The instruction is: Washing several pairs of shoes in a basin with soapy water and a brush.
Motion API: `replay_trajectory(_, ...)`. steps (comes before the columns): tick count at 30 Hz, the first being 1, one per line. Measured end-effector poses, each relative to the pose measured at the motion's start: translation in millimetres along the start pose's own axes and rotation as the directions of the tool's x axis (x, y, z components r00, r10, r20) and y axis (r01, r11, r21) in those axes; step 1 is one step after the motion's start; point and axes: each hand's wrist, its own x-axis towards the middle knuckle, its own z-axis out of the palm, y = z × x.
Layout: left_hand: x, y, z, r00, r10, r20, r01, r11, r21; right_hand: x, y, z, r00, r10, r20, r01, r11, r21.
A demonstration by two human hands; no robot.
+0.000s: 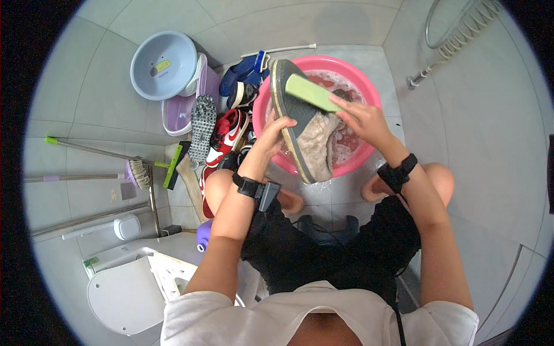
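My left hand grips a slipper by its side edge, with the thumb on top. The slipper has a dark grey insole, a pale sole rim and a fluffy beige upper, and is tilted over the near left side of a pink basin. In my right hand is a light green brush. It lies across the insole, hiding its bristles. Foamy, reddish-looking water fills the basin, and a dark thing partly shows in it behind the brush.
Left of the basin lie a red and white sneaker, an upturned sole, blue slippers and other shoes. Beyond are a light blue basin, purple bucket, green squeegee and mop. A shower hose hangs right.
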Motion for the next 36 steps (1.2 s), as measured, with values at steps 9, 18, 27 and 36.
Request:
replay_trajectory(9,6,-17,-5,0.980,-0.200,-0.019,0.201,0.978,0.054,6,1,9,0.931,0.356,-0.077,-0.343,0.928,0.145)
replay_trajectory(18,0,-22,1,0.939,-0.331,0.091,0.340,0.933,-0.117,15,6,5,0.937,0.328,-0.116,-0.294,0.925,0.240)
replay_trajectory(27,-6,-19,7,0.992,-0.126,0.014,0.126,0.992,-0.005,7,-4,5,0.975,0.042,-0.219,0.038,0.936,0.351)
replay_trajectory(36,3,-21,-7,0.988,-0.146,0.044,0.146,0.989,-0.006,3,-13,9,0.978,0.154,-0.138,-0.075,0.887,0.456)
